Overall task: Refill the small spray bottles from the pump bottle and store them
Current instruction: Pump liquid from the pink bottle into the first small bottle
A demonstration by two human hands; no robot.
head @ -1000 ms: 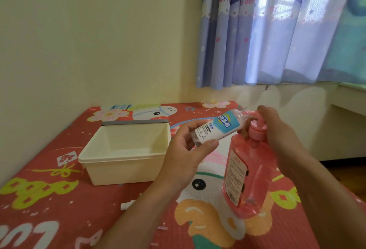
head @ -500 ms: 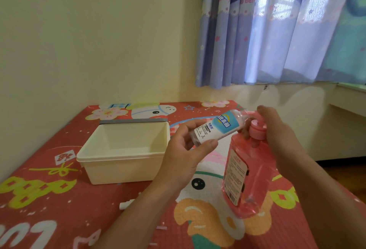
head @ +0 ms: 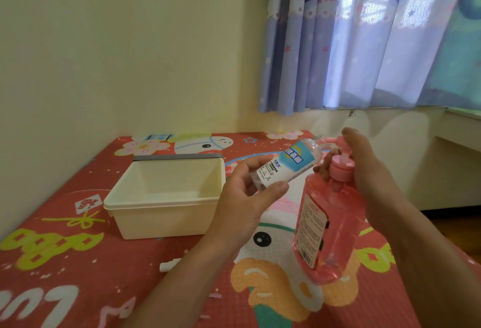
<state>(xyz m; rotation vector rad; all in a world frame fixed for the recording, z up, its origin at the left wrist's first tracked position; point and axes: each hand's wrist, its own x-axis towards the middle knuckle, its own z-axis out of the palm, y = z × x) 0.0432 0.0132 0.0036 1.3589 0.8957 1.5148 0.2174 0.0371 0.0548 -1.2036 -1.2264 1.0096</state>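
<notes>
Both of your hands are busy in the middle of the scene. Your left hand [head: 250, 197] pinches the small spray bottle [head: 286, 163] between thumb and curled fingers near its bottom end. The bottle lies tilted, with its neck pointing up and to the right, and it has a white and blue label and clear walls. Its neck sits right at the spout of the pump bottle [head: 328, 228], but you cannot tell whether the two touch, since your fingers and the clear plastic blur together there.

Your right hand [head: 364, 166] is wrapped over the pink pump head [head: 342, 166], palm on the right side and fingertips showing on the left of the neck. The pump bottle is clear pink with a white label facing left. It leans slightly, and its base is down on the red cartoon mat [head: 78, 262].

To the left, well apart from both bottles, an open cream bin [head: 161, 213] sits on the mat. A grey lid [head: 177, 157] stands along its far edge. A small white piece [head: 169, 265] lies on the mat near the bin's near right corner, partly hidden by your left forearm. Purple curtains [head: 364, 41] hang at the far right
</notes>
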